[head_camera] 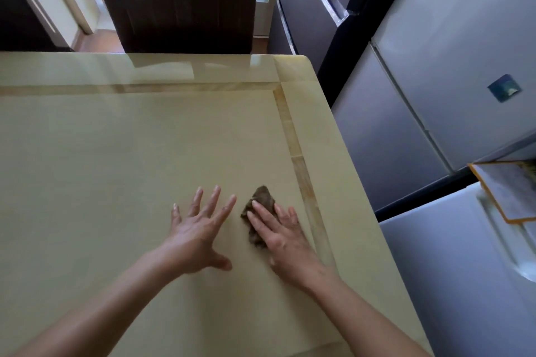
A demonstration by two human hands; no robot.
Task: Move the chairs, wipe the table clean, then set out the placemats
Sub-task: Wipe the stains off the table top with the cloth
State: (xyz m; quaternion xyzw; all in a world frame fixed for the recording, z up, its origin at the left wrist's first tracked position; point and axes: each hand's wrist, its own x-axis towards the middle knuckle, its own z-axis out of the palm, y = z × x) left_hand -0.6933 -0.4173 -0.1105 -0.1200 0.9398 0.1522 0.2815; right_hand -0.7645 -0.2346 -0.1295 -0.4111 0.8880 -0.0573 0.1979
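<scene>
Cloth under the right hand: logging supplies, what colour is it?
Dark brown cloth, seen in the head view.

the right hand [282,236] lies over much of the brown cloth [259,206], hiding its near right part. the tabletop [116,153] is cut off by the left and bottom edges. the dark chair [179,11] shows only its backrest; the tabletop hides its seat. a flat framed thing [510,191] runs past the right edge, its surface too blurred to read.
</scene>
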